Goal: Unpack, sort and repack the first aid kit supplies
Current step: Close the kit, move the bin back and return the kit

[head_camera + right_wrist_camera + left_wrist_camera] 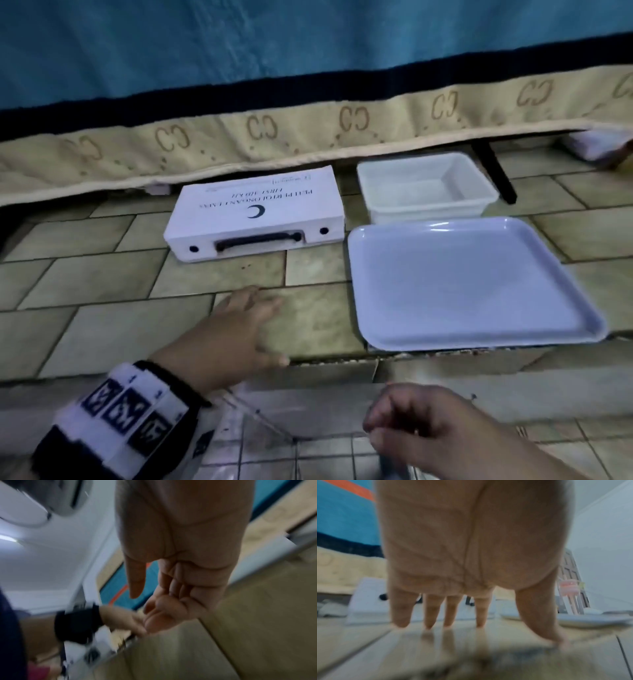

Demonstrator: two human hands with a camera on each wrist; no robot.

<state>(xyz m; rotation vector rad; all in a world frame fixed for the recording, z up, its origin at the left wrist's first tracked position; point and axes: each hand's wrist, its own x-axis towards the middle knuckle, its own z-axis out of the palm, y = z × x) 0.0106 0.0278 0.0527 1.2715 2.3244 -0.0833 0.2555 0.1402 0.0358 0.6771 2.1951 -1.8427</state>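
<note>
Lying at far left along the back, the beige patterned mattress edge (239,137), under a teal bedsheet (274,41) with a dark border. Reaching forward low over the tiled floor (102,274), left hand (239,329) with a marker-covered wrist unit (126,414) strapped behind it; fingers (400,609) stretching out straight and spread, thumb apart to the side, holding nothing, fingertips hovering at or just above the tile, actual contact impossible to tell through the blur. Sitting beyond that hand, well apart from it, the closed white first aid kit case (255,219), lying flat on the floor with its black carry handle (258,240) facing the wearer and its printed crescent lid upward, back edge tucked just beside the mattress. Standing to the right of the case, near the bed, an open white plastic tub (426,188), showing only its bare inside. Lying in front of the tub, just beside the case's right end, a flat white tray (472,287), bare on top. Slanting down to the floor behind the tub, a black leg (493,171). Hanging nearest the camera at lower right, right hand (421,425), fingers (159,615) curling loosely inward toward the palm, thumb pointing straight, gripping nothing visible.
</note>
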